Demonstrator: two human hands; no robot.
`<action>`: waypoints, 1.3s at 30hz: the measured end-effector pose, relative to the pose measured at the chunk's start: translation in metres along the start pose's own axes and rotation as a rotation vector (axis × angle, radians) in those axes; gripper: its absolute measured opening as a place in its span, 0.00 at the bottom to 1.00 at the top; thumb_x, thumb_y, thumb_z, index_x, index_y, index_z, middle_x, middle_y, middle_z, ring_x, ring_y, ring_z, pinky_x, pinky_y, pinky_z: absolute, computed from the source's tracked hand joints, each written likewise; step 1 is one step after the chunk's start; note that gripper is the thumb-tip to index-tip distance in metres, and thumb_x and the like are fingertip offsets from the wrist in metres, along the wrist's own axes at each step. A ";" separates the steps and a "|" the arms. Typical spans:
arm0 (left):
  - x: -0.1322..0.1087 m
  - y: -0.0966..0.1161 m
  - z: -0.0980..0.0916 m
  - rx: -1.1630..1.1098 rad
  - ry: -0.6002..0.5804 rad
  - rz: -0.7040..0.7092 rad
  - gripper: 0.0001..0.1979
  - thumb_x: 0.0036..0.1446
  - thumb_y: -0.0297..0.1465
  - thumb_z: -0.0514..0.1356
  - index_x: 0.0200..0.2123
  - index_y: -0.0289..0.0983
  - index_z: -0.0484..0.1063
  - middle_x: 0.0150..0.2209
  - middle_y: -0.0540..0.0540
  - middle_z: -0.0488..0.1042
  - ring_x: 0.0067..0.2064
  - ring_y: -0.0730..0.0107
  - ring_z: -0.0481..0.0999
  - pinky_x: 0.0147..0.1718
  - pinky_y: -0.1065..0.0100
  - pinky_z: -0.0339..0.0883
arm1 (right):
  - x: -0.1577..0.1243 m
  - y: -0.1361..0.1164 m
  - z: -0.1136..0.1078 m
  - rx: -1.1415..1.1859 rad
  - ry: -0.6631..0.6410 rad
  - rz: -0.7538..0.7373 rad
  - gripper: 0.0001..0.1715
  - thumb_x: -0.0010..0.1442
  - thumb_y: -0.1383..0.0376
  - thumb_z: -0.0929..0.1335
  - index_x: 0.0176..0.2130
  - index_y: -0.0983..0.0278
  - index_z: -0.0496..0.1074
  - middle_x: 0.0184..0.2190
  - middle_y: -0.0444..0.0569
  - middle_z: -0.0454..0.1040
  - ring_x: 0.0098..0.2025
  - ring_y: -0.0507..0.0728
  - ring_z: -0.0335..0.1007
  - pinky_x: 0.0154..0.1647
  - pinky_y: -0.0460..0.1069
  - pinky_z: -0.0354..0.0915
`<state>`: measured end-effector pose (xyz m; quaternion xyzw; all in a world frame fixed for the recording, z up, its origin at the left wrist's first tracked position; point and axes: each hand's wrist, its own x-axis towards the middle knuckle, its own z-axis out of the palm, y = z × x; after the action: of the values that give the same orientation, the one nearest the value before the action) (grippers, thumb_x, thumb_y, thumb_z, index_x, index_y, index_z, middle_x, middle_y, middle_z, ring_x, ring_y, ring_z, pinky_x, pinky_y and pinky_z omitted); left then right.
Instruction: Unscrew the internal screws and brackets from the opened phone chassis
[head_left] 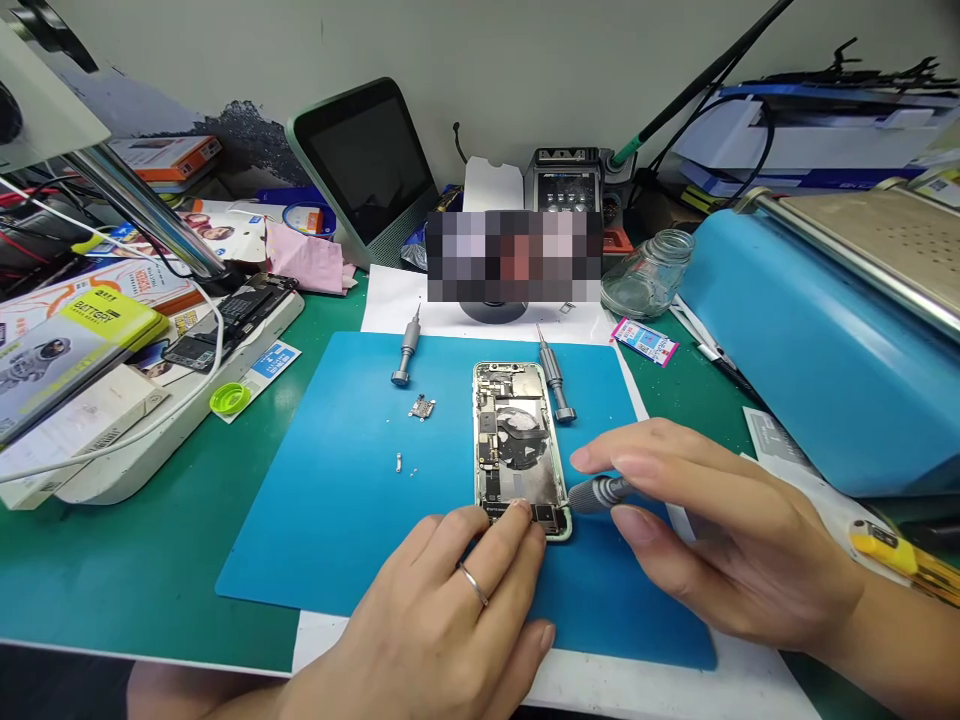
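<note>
An opened smartphone (517,440) lies on the blue mat, its inner boards and metal parts exposed. My left hand (457,590), with a ring on one finger, presses its fingertips on the phone's lower end and covers part of it. In my right hand (720,530) a grey precision screwdriver (600,494) is gripped between thumb and fingers, its tip pointing left at the phone's lower right corner. Two more grey screwdrivers stand on the mat, one left of the phone (407,350) and one right of it (555,375). Left of the phone lie a small metal bracket (422,407) and a tiny strip (399,463).
The blue mat (322,500) lies on a green tabletop. A glass jar (649,275), a blue machine (780,350) and a yellow-handled tool (892,550) are on the right. At left are a white power strip (187,420), battery boxes (75,350) and a metal stand. A smart display (360,160) stands behind.
</note>
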<state>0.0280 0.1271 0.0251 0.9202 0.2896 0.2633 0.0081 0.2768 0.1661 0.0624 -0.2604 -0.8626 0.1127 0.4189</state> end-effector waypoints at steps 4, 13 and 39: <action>0.001 0.000 -0.001 -0.003 -0.013 0.017 0.19 0.72 0.34 0.57 0.58 0.27 0.76 0.58 0.39 0.79 0.50 0.53 0.79 0.43 0.57 0.80 | 0.001 0.001 -0.001 -0.008 -0.005 -0.021 0.34 0.59 0.80 0.69 0.62 0.62 0.69 0.43 0.52 0.82 0.42 0.56 0.82 0.43 0.51 0.81; 0.000 0.001 -0.001 -0.002 -0.044 0.013 0.20 0.72 0.34 0.57 0.60 0.27 0.74 0.60 0.38 0.77 0.52 0.53 0.79 0.45 0.57 0.80 | 0.000 0.001 0.000 -0.063 -0.006 -0.025 0.31 0.61 0.78 0.70 0.62 0.63 0.69 0.43 0.54 0.80 0.44 0.58 0.81 0.42 0.52 0.81; -0.001 0.000 -0.001 0.003 -0.080 0.014 0.22 0.72 0.35 0.57 0.62 0.27 0.73 0.62 0.38 0.76 0.53 0.52 0.78 0.45 0.56 0.80 | 0.003 0.002 -0.001 0.003 -0.050 -0.027 0.38 0.61 0.80 0.68 0.67 0.62 0.65 0.45 0.54 0.84 0.44 0.58 0.84 0.47 0.55 0.81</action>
<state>0.0265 0.1266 0.0256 0.9321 0.2827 0.2259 0.0165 0.2773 0.1695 0.0639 -0.2454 -0.8759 0.1147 0.3992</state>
